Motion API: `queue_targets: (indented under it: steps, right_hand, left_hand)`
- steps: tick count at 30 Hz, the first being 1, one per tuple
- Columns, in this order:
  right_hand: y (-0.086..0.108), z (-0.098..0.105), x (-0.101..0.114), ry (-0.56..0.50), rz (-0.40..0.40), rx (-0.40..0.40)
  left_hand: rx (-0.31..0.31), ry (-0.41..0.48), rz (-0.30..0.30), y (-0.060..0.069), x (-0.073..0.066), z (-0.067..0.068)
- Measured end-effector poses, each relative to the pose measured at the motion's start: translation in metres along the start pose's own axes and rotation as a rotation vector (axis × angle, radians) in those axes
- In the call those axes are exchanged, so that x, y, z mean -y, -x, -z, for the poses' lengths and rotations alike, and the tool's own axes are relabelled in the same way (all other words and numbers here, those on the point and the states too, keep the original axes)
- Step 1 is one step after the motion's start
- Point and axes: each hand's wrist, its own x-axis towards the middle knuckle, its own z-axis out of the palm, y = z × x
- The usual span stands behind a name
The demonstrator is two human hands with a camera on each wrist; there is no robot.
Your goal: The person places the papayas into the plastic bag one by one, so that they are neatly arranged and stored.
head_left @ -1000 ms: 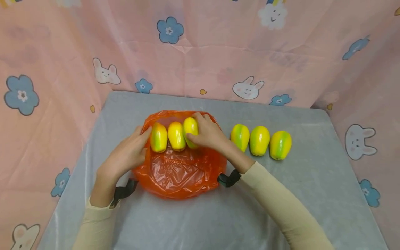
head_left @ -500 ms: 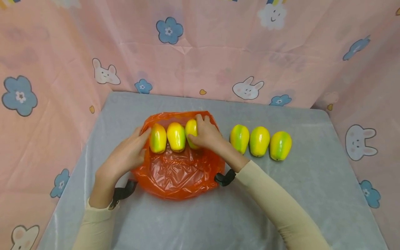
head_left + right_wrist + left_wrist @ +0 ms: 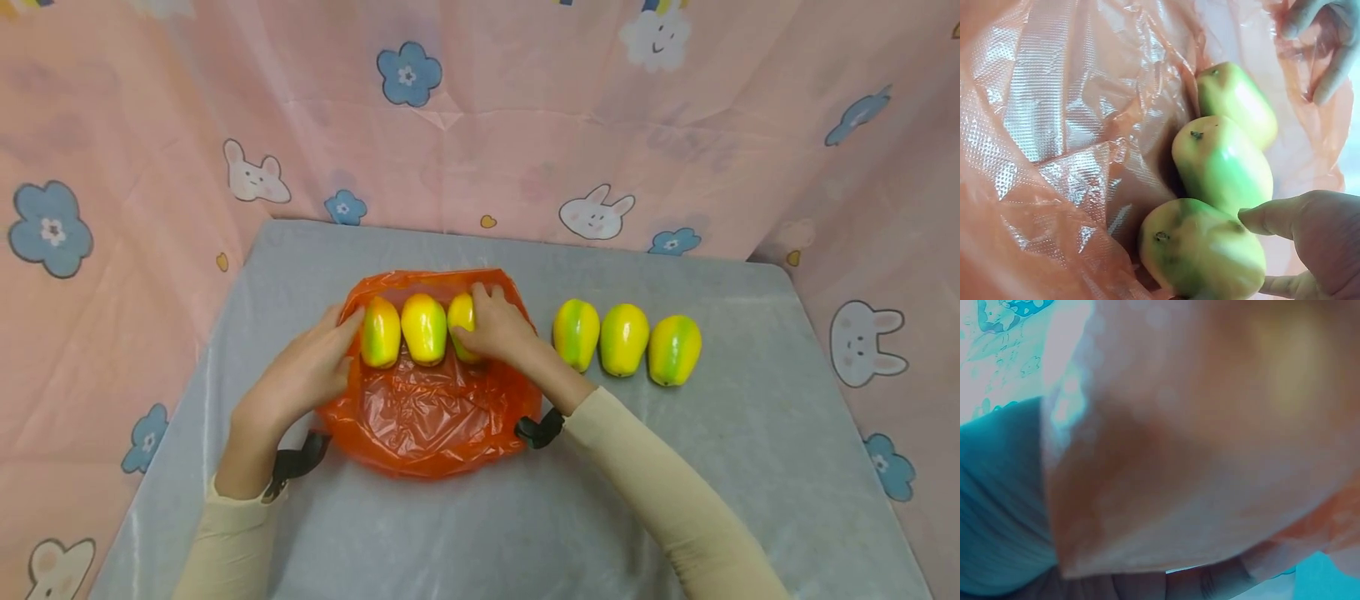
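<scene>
An orange plastic bag [image 3: 427, 417] lies spread with its mouth open on the table. Inside it, three glossy yellow-green fruits stand in a row, mango- or papaya-like in shape: a left one [image 3: 381, 333], a middle one [image 3: 424, 330] and a right one [image 3: 461, 325]. My right hand [image 3: 501, 327] grips the right fruit, its thumb on the near side; in the right wrist view this fruit [image 3: 1200, 250] touches the middle one [image 3: 1222, 162]. At the bag's left rim, my left hand [image 3: 311, 362] holds the film beside the left fruit. Bag film [image 3: 1179, 456] blurs most of the left wrist view.
Three more fruits like these, a left one [image 3: 576, 333], a middle one [image 3: 624, 339] and a right one [image 3: 674, 350], stand in a row right of the bag. A grey cloth covers the table [image 3: 465, 542]. Pink patterned curtains [image 3: 480, 150] enclose the back and sides.
The right hand has lowered its fruit slightly and shifted it a little right, beside the middle one inside the bag. The left hand has stayed at the rim.
</scene>
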Motion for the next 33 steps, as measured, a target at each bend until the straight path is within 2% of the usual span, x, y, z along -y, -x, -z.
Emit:
queue_targets:
  steps: [6, 15, 26, 33]
  right_hand:
    - [0.004, 0.003, 0.002, -0.001, -0.019, 0.019]
    - [0.023, 0.008, 0.004, 0.013, -0.001, 0.006]
    - [0.041, 0.012, 0.001, -0.009, 0.074, -0.035]
    - [0.051, 0.016, -0.007, -0.083, 0.15, -0.116]
  left_hand:
    - [-0.005, -0.015, -0.01, 0.0, 0.001, 0.0]
    - [0.001, 0.007, 0.002, -0.001, -0.001, -0.002]
    - [0.002, 0.013, 0.003, 0.001, -0.001, 0.001]
    - [-0.01, 0.02, -0.007, 0.001, 0.0, 0.001]
